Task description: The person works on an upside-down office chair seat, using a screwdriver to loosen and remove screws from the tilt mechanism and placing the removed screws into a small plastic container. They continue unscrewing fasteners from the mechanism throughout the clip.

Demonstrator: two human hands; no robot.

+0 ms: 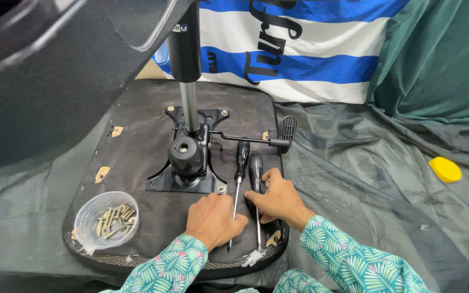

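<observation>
Screwdrivers (248,182): two lie side by side on the upturned seat base (137,152), shafts between your hands. Your left hand (213,220) rests flat, holding nothing; your right hand (278,198) touches one handle, fingers loose. The tilt mechanism plate (188,163) sits bolted just beyond your grip; spare screws wait in the plastic cup (107,218), left.

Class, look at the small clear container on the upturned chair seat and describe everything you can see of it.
The clear plastic cup is round, shallow and see-through, with a thin rim and no lid. It stands upright and open near the front left corner of the dark seat underside, left of the left hand, which does not touch it. Inside lies a loose heap of brass-coloured screws. Only the seat touches it.
</observation>
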